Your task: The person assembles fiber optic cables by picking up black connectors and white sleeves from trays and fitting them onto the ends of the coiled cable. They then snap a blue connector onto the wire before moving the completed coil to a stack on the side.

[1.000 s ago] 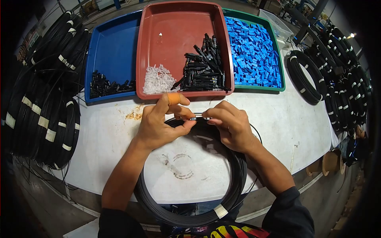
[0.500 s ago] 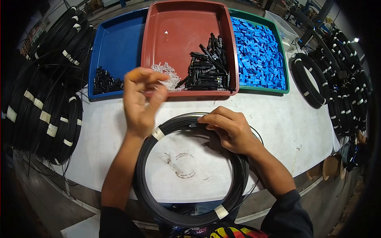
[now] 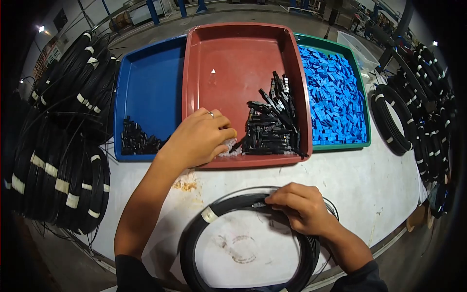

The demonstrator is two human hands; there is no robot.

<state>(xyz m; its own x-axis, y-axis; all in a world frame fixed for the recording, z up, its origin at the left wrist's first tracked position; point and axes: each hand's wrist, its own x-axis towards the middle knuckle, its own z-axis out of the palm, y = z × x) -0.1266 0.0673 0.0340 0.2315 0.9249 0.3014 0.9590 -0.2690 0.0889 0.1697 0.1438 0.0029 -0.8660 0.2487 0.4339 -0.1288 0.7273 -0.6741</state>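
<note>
My left hand reaches into the front of the red tray, its fingers curled down at a heap of small whitish clear pieces. Whether a piece sits between its fingertips is hidden. Over the upper right of a coil of black cable, my right hand pinches the cable with thumb and fingers. A small dark connector-like end with a shiny part pokes out to the left of those fingertips. White tape binds the coil at its upper left.
Slim black parts fill the red tray's right side. To the left, a blue tray holds short black pieces. A green tray of blue clips stands right. Taped cable coils crowd the left; more coils lie right.
My left hand has moved from above the coil forward into the red tray, down onto the clear pieces. My right hand keeps its pinch at the coil. The view has tilted up.
</note>
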